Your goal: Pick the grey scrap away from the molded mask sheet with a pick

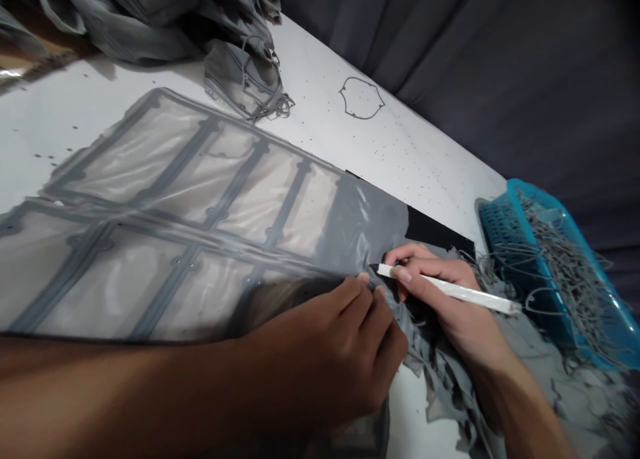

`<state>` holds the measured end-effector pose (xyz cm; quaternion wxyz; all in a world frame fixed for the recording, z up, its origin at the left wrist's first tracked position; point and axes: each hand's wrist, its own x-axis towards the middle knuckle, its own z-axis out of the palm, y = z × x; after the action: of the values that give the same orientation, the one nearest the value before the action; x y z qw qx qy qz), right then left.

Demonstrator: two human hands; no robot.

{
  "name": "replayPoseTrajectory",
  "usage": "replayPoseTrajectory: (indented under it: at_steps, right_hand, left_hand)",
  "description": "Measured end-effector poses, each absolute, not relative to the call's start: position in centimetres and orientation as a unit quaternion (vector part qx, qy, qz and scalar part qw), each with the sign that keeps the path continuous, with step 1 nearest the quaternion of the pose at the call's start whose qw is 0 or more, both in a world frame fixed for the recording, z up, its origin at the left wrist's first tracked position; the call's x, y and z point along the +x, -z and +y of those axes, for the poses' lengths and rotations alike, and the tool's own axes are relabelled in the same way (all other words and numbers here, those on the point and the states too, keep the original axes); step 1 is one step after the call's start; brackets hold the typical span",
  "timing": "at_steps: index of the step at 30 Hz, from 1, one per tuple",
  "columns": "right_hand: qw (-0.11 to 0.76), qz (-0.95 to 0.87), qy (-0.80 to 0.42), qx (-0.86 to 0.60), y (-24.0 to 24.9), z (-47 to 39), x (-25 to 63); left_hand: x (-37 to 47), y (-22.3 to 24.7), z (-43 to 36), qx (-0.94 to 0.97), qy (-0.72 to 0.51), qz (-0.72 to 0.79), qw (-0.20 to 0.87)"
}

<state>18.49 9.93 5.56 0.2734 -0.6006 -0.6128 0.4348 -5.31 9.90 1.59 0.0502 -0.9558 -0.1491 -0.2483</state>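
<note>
A grey flexible sheet [385, 209] with large pale, translucent panels between its grey bands lies across the white table. My left hand [363, 345] rests over its lower right part, fingers closed and fingertips pinching the sheet's grey material. In my right hand [445, 279] is a slim white pen-like tool [465, 293], held like a pencil. Its dark tip points left and is close to the left fingertips, at the grey material; whether it touches cannot be made out. My left hand and forearm hide part of the sheet's lower edge.
A blue basket [540, 299] at the right holds many thin grey strips. Torn grey scraps [445, 379] lie below my right hand. A thin grey outline piece [363, 99] and small specks lie on the white table [320, 79]. Crumpled grey sheets [150, 25] are piled upper left; a dark curtain [475, 65] hangs behind.
</note>
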Motion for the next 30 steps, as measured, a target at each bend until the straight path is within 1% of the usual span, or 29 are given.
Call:
replayPoseTrajectory:
  at_steps: [9, 18, 30]
  right_hand:
    - [0.268, -0.622, -0.414, -0.609, -5.72, 10.08, 17.90]
    - [0.276, -0.607, -0.431, -0.608, -5.60, 9.90, 18.50]
    - [0.254, -0.641, -0.425, -0.586, -5.88, 10.11, 18.43]
  left_hand:
    - [-5.21, -1.66, 9.85, -0.955, 0.247, -0.156, 0.044]
    - [-5.26, -1.63, 9.80, -0.955, 0.248, -0.158, 0.048]
    - [-5.27, -1.38, 10.29, -0.955, 0.258, -0.143, 0.039]
